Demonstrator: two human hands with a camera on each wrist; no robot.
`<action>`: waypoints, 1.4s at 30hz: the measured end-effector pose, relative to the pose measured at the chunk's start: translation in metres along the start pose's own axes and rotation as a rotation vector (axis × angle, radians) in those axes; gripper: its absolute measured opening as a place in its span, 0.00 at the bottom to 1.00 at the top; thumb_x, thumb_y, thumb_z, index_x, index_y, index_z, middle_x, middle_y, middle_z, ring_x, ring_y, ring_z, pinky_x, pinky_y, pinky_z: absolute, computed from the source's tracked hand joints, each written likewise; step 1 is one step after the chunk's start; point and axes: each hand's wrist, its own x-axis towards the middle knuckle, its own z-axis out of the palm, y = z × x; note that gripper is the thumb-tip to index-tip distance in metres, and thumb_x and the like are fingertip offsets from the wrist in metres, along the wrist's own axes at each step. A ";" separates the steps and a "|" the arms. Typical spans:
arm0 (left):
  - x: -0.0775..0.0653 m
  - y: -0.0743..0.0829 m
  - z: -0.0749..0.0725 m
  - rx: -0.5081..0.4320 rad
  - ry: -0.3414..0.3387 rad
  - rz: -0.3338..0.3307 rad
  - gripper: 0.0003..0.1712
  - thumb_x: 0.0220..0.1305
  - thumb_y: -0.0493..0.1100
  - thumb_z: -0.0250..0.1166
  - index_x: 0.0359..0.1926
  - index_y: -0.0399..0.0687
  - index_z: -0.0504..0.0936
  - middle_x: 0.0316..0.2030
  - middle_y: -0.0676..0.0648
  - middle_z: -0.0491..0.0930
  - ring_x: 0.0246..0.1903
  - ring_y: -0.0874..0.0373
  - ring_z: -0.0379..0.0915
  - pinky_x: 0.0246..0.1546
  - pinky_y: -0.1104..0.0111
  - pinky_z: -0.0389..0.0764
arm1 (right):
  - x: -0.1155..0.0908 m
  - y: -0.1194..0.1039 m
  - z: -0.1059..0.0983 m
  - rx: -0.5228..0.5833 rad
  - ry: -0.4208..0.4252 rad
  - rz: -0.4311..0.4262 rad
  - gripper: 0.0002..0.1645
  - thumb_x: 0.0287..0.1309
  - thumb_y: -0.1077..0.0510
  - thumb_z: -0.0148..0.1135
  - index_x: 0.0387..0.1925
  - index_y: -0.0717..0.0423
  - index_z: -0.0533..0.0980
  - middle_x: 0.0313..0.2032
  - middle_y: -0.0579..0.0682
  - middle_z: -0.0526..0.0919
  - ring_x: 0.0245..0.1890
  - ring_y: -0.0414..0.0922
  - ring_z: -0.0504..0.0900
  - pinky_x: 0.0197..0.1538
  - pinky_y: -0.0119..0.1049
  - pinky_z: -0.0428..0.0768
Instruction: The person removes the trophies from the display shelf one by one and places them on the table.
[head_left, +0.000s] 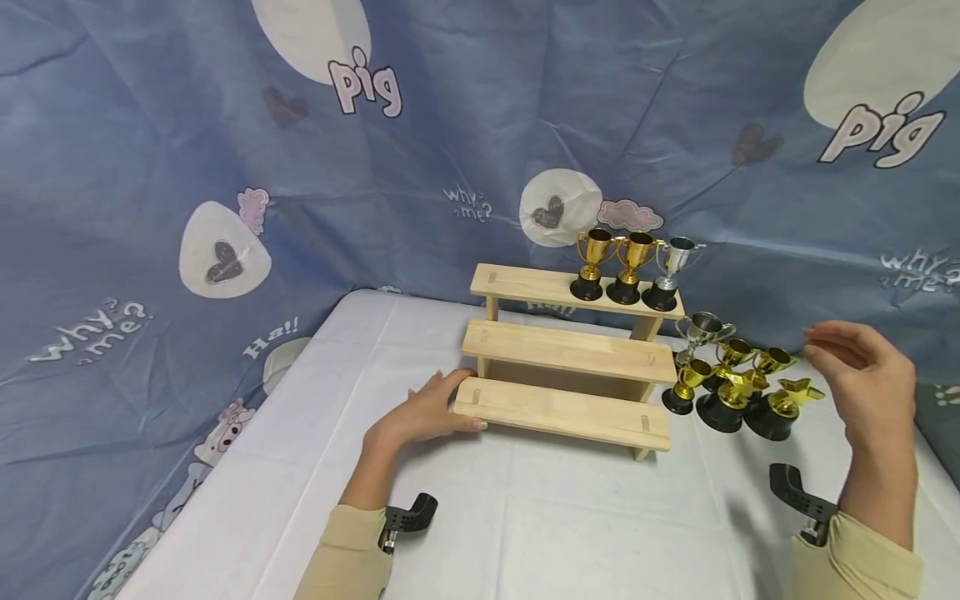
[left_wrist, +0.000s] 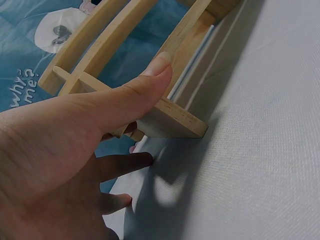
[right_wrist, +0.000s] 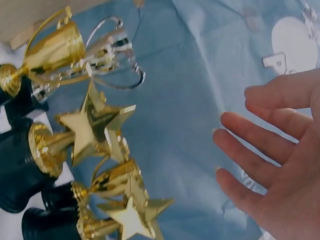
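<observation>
At wooden shelf (head_left: 567, 347), left hand (head_left: 427, 408) (gripping)

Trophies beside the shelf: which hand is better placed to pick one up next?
Probably the right hand: it hovers empty beside the trophies, while the left hand holds the shelf.

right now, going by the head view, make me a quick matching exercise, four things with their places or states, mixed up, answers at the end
1. left hand
2. star trophies
3. right hand
4. row of three cups

a. raised, holding nothing
b. on the top shelf
c. at the bottom shelf's end
d. on the table, beside the stand

Pairs: 1-c, 2-d, 3-a, 4-b
</observation>
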 end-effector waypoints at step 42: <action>-0.001 0.004 0.000 -0.007 0.001 -0.010 0.51 0.50 0.65 0.74 0.73 0.62 0.62 0.76 0.45 0.58 0.79 0.39 0.35 0.70 0.28 0.34 | -0.016 -0.040 0.105 0.052 -0.110 -0.296 0.27 0.66 0.55 0.64 0.64 0.55 0.72 0.58 0.59 0.80 0.64 0.57 0.73 0.71 0.47 0.67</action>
